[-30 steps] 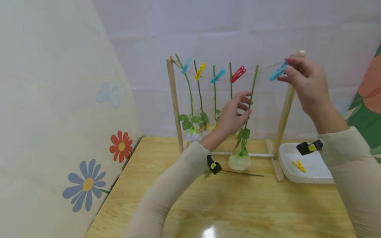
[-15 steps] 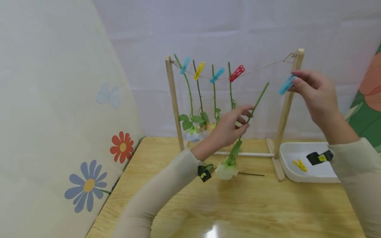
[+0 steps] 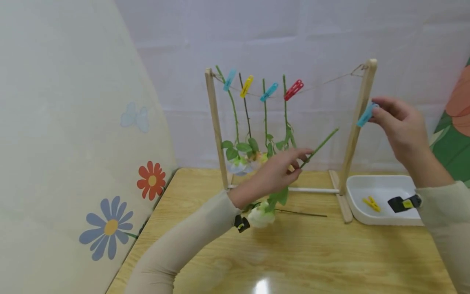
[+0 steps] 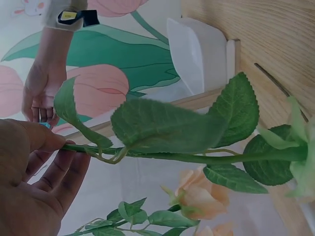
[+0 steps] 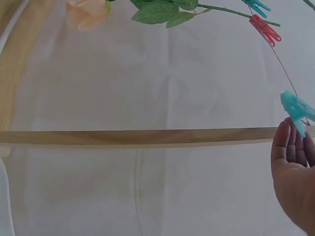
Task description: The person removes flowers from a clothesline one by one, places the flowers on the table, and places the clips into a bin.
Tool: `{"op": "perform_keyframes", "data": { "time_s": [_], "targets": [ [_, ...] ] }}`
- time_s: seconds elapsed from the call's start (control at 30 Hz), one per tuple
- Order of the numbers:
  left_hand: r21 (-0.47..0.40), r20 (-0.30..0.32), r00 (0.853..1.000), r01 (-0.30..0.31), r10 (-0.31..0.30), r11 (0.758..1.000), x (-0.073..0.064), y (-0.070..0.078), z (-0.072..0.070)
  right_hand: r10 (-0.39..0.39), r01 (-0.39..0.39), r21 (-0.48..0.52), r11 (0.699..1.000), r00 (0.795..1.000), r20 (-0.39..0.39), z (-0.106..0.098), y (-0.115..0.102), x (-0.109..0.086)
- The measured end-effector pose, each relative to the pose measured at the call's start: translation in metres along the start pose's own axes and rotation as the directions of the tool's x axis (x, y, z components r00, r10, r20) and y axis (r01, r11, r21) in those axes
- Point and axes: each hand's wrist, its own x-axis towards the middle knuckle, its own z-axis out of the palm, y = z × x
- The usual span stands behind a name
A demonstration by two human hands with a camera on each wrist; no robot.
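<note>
My left hand [image 3: 273, 173] pinches the green stem of a white rose [image 3: 261, 215], which tilts with its bloom low over the table and its cut end up to the right. Thumb and fingers on the stem [image 4: 197, 158] and several leaves show in the left wrist view. At the right post, my right hand [image 3: 404, 128] holds a blue clothespin [image 3: 366, 115] between thumb and fingers. To the left, flowers hang upside down from a string [image 3: 327, 83], clipped by blue, yellow and red clothespins; the red clothespin [image 3: 294, 90] is rightmost.
A wooden frame [image 3: 351, 151] carries the string and stands on the wood-grain table [image 3: 312, 257]. One dark stem [image 3: 302, 213] lies on the tabletop. At right, a white tray [image 3: 367, 218] holds a yellow clothespin [image 3: 371, 203]. A painted panel [image 3: 92, 122] borders the left side.
My left hand has lowered the rose away from the string, tipping its bloom left and its stem end right. My right hand has moved down and right, still holding the blue clothespin.
</note>
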Motion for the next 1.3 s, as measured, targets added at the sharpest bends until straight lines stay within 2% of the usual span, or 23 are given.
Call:
{"op": "perform_keyframes", "data": {
  "time_s": [0.23, 0.43, 0.53, 0.6, 0.7, 0.8, 0.9, 1.03, 1.23, 1.3],
  "targets": [
    [0.074, 0.052, 0.999, -0.017, 0.013, 0.997, -0.009, 0.001, 0.003, 0.042, -0.041, 0.040, 0.998, 0.999, -0.025, -0.011, 0.005, -0.008],
    [0.143, 0.058, 0.998, -0.036, 0.028, 0.989, -0.017, 0.004, 0.006, 0.061, -0.060, 0.075, 0.995, 0.998, -0.005, -0.022, 0.014, -0.017],
    [0.206, 0.065, 0.997, -0.061, 0.048, 0.977, -0.024, 0.005, 0.008, 0.085, -0.085, 0.081, 0.993, 0.996, 0.003, -0.027, 0.017, -0.022],
    [0.263, 0.070, 0.995, -0.091, 0.075, 0.960, -0.027, 0.006, 0.011, 0.107, -0.106, 0.073, 0.992, 0.994, -0.005, -0.032, 0.020, -0.025],
    [0.344, 0.095, 0.990, -0.132, 0.105, 0.930, -0.032, 0.008, 0.016, 0.139, -0.137, 0.045, 0.989, 0.990, -0.026, -0.040, 0.024, -0.029],
    [0.390, 0.134, 0.986, -0.148, 0.103, 0.909, -0.037, 0.009, 0.021, 0.172, -0.172, 0.006, 0.985, 0.984, -0.052, -0.048, 0.028, -0.034],
    [0.401, 0.173, 0.981, -0.151, 0.087, 0.904, -0.041, 0.011, 0.025, 0.211, -0.214, -0.022, 0.977, 0.974, -0.081, -0.056, 0.030, -0.040],
    [0.410, 0.188, 0.977, -0.166, 0.095, 0.897, -0.046, 0.012, 0.032, 0.245, -0.249, -0.027, 0.968, 0.964, -0.100, -0.065, 0.033, -0.047],
    [0.468, 0.206, 0.976, -0.165, 0.074, 0.869, -0.055, 0.016, 0.045, 0.238, -0.269, -0.177, 0.947, 0.955, -0.177, -0.072, 0.040, -0.053],
    [0.484, 0.201, 0.977, -0.165, 0.075, 0.859, -0.058, 0.015, 0.051, 0.246, -0.283, -0.190, 0.940, 0.950, -0.194, -0.073, 0.041, -0.055]
  ]
}}
